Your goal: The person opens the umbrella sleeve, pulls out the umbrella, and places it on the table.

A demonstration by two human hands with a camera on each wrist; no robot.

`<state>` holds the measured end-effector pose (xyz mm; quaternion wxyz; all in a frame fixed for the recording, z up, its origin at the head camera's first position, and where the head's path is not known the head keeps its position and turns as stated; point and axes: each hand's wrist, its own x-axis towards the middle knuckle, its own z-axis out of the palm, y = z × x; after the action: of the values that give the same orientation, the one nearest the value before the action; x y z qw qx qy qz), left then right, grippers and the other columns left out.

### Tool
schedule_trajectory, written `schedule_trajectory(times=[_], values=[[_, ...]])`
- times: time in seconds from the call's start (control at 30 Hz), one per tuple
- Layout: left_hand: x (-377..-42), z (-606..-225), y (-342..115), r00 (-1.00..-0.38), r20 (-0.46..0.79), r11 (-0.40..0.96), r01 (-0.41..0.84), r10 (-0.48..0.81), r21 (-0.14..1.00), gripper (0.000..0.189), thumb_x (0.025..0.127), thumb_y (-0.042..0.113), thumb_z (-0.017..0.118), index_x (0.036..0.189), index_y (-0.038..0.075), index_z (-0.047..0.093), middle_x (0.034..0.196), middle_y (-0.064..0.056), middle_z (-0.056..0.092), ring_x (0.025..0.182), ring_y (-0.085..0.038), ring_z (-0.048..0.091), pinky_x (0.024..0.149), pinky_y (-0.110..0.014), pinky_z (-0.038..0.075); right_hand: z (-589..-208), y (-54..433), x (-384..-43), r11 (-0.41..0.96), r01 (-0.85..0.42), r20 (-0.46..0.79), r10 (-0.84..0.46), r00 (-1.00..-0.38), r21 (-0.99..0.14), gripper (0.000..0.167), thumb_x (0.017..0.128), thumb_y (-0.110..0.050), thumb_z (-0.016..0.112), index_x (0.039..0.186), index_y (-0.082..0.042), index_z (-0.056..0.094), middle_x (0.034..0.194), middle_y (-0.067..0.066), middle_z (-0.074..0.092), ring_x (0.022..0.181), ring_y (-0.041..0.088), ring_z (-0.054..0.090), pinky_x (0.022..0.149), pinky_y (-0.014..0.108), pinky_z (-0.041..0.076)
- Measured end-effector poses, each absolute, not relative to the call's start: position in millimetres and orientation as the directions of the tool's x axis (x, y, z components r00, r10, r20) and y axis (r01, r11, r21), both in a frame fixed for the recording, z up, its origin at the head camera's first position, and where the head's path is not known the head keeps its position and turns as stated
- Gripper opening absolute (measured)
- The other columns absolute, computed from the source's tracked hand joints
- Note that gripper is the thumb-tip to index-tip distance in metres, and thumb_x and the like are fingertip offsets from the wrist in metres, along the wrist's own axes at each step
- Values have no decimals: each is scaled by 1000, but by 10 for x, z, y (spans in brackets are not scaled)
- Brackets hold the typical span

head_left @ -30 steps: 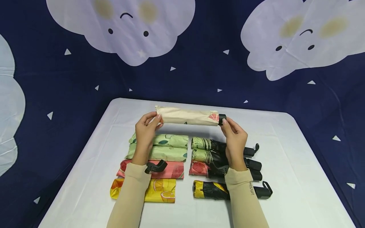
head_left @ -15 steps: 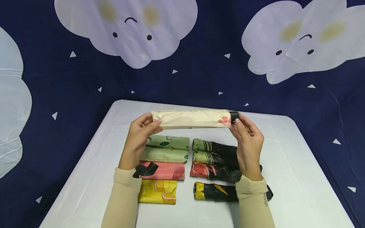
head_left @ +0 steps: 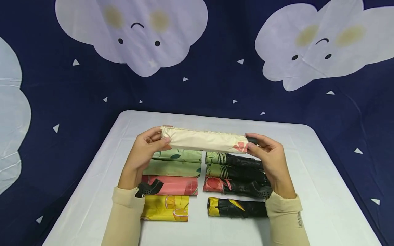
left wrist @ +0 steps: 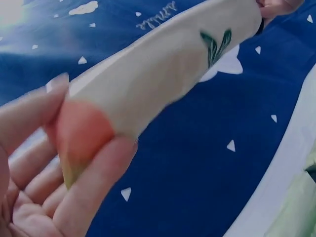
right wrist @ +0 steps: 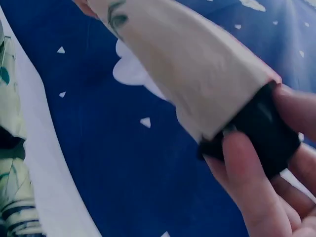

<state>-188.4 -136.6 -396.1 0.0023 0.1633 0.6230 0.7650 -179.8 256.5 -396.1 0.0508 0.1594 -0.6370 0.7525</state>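
A folding umbrella in a cream sleeve point(head_left: 203, 139) is held up in the air, level across both hands, over the far part of the table. My left hand point(head_left: 147, 147) pinches the sleeve's left end between thumb and fingers, beside an orange printed patch in the left wrist view. At the other end my right hand point(head_left: 269, 153) grips the black handle point(right wrist: 264, 133), which sticks out of the sleeve's mouth. Its thumb lies on the handle near the sleeve's edge. The rest of the umbrella is hidden inside the sleeve.
Left of centre on the white table point(head_left: 307, 205) lie green sleeves point(head_left: 175, 168), a pink sleeve point(head_left: 180, 185) and a yellow sleeve point(head_left: 166, 207). Folded umbrellas line the right: green-and-black ones point(head_left: 243, 172), a red-and-black one point(head_left: 215, 184) and a yellow-and-black one point(head_left: 243, 207). My forearms overlap some.
The cream-sleeved umbrella has come closer to the head camera and looks larger and lower, its right end now tipped slightly down. Both hands keep hold of its ends.
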Motion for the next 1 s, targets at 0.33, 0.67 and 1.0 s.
schedule_trajectory(times=[0.33,0.67,1.0], values=[[-1899,-4065,-1385,-910,239,-159,195,338,968,39,96,-1,68,134,-7,61,110,-13,73,89,-25,71,78,-39,62,-4093,2657,-1804,-161,-222,251,-190,-949,-962,30,94,8,68,124,13,65,106,12,74,89,19,75,79,36,61],[-1915,-4074,-1352,-917,219,-148,179,332,973,34,98,0,66,132,-7,62,109,-14,72,85,-30,72,78,-43,62,-4119,2650,-1830,-186,-271,302,-160,-940,-944,29,95,10,66,123,18,62,108,13,74,89,19,74,78,35,61],[-1925,-4094,-1342,-930,213,-146,176,299,974,32,97,-2,67,128,-7,64,106,-15,71,86,-27,72,78,-47,61,-4147,2632,-1844,-193,-246,276,-146,-950,-950,30,95,8,67,123,18,62,109,14,73,90,20,74,79,34,61]])
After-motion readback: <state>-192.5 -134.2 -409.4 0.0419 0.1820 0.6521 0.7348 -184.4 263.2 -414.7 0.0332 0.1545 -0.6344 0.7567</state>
